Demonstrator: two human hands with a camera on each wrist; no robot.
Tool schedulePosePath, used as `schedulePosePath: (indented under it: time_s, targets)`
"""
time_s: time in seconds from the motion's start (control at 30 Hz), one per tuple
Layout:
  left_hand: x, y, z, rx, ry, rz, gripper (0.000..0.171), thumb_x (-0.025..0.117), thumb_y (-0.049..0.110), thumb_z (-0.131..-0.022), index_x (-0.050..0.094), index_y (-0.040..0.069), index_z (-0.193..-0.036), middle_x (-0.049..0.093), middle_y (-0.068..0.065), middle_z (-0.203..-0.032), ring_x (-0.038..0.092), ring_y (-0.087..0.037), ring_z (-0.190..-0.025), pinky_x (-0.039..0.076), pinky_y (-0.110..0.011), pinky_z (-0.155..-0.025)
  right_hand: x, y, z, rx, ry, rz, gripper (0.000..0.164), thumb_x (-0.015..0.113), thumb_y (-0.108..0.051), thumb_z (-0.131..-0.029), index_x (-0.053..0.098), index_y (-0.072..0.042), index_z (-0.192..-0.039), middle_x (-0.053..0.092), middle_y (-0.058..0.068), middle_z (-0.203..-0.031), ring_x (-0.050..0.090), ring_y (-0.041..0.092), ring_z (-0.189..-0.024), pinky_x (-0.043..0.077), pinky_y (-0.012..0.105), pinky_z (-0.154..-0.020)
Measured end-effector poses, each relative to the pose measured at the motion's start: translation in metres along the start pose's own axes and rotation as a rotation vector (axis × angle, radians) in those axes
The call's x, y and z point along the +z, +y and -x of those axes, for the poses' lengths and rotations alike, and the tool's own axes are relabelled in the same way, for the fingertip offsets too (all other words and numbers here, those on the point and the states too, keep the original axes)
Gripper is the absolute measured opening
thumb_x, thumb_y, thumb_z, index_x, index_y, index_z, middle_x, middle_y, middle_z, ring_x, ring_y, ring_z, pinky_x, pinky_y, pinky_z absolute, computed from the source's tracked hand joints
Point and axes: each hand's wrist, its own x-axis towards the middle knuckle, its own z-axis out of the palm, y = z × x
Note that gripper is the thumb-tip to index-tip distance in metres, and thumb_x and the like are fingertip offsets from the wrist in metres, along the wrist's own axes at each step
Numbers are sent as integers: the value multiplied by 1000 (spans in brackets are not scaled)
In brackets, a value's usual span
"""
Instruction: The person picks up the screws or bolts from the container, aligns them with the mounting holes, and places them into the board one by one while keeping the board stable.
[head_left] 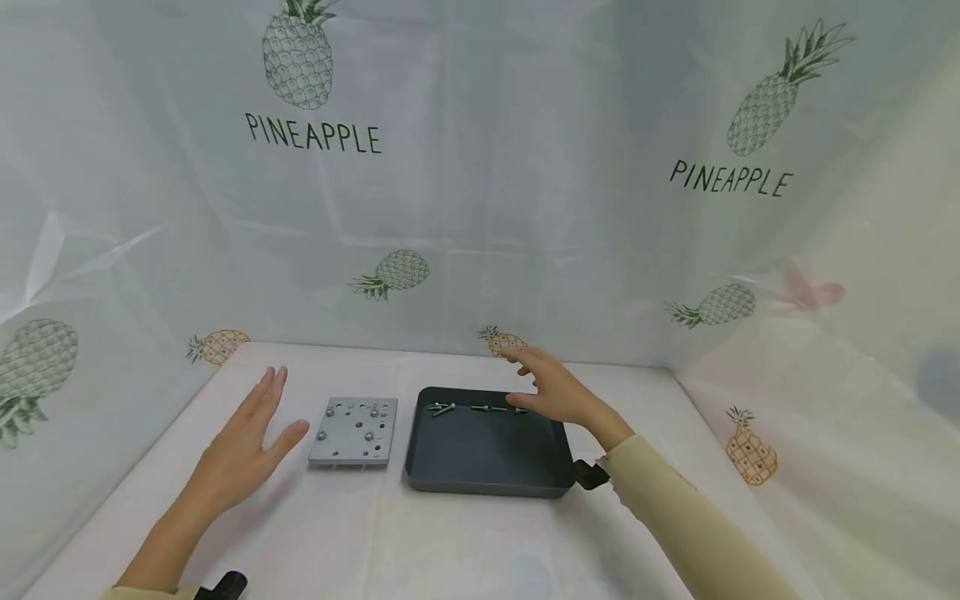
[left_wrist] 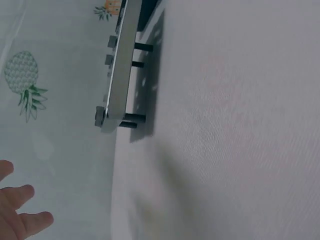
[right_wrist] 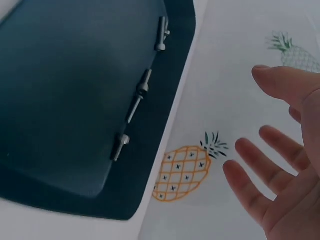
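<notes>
Right hand (head_left: 551, 390) is out over the far edge of the dark tray (head_left: 487, 454), fingers (right_wrist: 260, 187) spread and relaxed, gripping nothing. From the right wrist view the palm is open, with the fingertips above the pineapple-print cloth just beyond the tray's rim. Along that far inner edge of the tray lie the screws (head_left: 480, 408), strung out in a loose line; the wrist view shows three of them lying flat on the tray floor, close to the wall, and the head view shows a crossed pair at the left end of the row. The hand is just above the right end of the row, and whether it touches a screw cannot be told.

Left hand (head_left: 243, 442) hovers over the desk (head_left: 375, 542), fingers straight and loose, thumb out, holding nothing. It sits just left of the grey metal plate (head_left: 354, 431), apart from it. That plate stands on short dark legs, seen side-on in the left wrist view, and carries several small screw heads and holes on its top face. Plate and tray sit side by side, plate to the left, a narrow gap between them.

A pineapple-print cloth (head_left: 480, 208) backs the whole scene.
</notes>
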Motion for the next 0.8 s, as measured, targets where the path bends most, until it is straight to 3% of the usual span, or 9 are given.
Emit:
schedulePosePath:
  time_s: [0.17,0.4,0.5,0.67,0.8]
  targets:
    - [8,6,2,-36,-36,126,88,59,45,-108,5,16,-172,6,-20,-178,12,-51,-160,20,-80,-115,13,1,-18,-17,-68,-90,73,79,-18,-98,44,-11,-162,55,17,-151,65,36,-125,58,50,-97]
    - [22,11,4,-107,-63,271,85,53,44,-111,6,9,-171,19,-32,-172,37,-56,-148,40,-70,-112,29,4,-34,-29,-132,-187,68,80,-9,-96,51,-10,-157,58,16,-149,68,35,-123,61,39,-95]
    - [29,13,5,-150,-96,326,84,51,47,-111,6,8,-171,19,-32,-171,38,-55,-148,40,-68,-113,36,4,-40,-17,-165,-216,65,80,-6,-95,54,-10,-154,61,13,-148,69,33,-121,60,39,-96]
    - [37,17,8,-268,-172,381,86,50,53,-110,4,16,-172,16,-24,-175,35,-51,-152,40,-70,-113,49,2,-51,-9,-218,-226,57,78,-3,-95,60,-7,-148,64,16,-144,71,37,-118,59,42,-98]
    - [42,19,7,-374,-231,437,87,49,56,-109,1,20,-173,12,-19,-177,31,-48,-155,35,-71,-116,62,0,-58,1,-249,-223,53,76,0,-96,62,-3,-146,64,19,-144,72,37,-117,60,37,-95]
